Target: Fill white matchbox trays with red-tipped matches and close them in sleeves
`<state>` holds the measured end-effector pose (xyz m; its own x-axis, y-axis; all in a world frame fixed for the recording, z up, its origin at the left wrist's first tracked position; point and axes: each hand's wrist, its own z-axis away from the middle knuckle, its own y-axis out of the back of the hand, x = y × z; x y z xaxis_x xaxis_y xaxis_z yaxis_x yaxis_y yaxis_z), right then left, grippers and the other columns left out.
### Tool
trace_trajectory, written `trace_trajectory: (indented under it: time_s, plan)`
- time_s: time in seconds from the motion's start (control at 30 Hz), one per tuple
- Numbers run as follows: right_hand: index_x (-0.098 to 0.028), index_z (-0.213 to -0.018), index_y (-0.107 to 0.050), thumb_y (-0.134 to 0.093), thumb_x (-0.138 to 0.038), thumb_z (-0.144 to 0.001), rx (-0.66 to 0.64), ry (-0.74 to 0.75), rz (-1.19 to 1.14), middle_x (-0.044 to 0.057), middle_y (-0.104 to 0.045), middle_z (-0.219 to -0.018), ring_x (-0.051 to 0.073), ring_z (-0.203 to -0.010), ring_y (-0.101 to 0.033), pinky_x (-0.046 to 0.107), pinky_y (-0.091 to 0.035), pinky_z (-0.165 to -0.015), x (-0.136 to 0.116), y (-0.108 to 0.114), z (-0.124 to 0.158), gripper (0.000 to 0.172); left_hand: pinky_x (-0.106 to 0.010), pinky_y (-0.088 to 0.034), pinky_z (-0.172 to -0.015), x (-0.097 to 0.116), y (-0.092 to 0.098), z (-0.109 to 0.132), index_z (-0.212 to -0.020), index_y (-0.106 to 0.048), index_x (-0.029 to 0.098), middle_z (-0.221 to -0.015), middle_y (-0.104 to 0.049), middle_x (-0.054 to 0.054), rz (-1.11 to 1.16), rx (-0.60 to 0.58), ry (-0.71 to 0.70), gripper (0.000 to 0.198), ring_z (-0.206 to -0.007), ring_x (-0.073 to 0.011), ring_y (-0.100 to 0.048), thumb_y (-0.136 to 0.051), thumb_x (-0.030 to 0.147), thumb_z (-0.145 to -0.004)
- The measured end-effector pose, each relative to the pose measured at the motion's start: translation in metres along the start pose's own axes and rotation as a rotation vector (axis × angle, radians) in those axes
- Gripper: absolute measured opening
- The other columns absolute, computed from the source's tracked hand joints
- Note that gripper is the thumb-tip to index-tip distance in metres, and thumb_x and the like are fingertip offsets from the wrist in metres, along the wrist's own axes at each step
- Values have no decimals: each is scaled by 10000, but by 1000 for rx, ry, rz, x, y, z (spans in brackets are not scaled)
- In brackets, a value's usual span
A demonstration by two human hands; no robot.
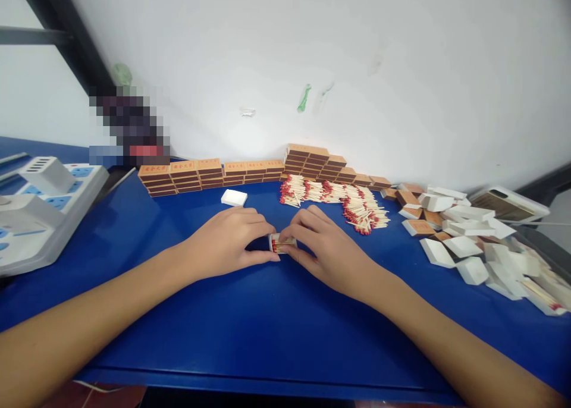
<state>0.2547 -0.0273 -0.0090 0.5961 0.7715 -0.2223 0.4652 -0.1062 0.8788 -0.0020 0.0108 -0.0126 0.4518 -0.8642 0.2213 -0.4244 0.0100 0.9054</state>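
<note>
A small white matchbox tray [270, 244] lies on the blue table in front of me, with red-tipped matches [275, 245] inside. My left hand [229, 241] grips its left end between fingers and thumb. From the other side, my right hand [325, 247] reaches into the tray, fingertips and thumb pinched on the matches and covering its right part. Just beyond the hands is a heap of loose matches [332, 192]. A white tray [234, 198], lying apart, sits behind my left hand.
Stacked orange-brown matchboxes [209, 173] line the wall, higher at the middle stack [307, 158]. Jumbled white trays and covers [473, 229] spread on the right, near a phone [511, 203]. A white power strip [66, 217] occupies the left. The table's front edge [267, 383] runs below my arms.
</note>
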Motion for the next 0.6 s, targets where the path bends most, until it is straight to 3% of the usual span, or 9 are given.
trace_trajectory:
  time_s: [0.27,0.43,0.6]
  plan:
    - [-196,-1016,-693,-554,-209,-1110,35,-3,80,101,-671,-984,257,-937,-569,408,-508,-845,4,-2,-2,168,-382,-555,-871,-1,0,0,-1127,-791,168,-1065,-820,-71,-5,5,-2,331,-960,-256,-761,-792,473,-1000]
    - [-219,-969,-693,-592,-267,-1063,161,-242,246,112,-675,-930,307,-936,-590,467,-482,-857,61,15,15,146,-368,-560,-861,0,2,1,-1177,-795,177,-1061,-825,-72,-16,-1,12,352,-966,-250,-766,-781,486,-1008]
    - [-223,-969,-723,-621,-273,-992,109,-355,330,137,-674,-926,361,-996,-588,510,-487,-882,119,23,34,115,-368,-565,-850,1,5,0,-1160,-802,181,-1068,-829,-63,-14,-1,9,331,-955,-241,-766,-781,475,-1010]
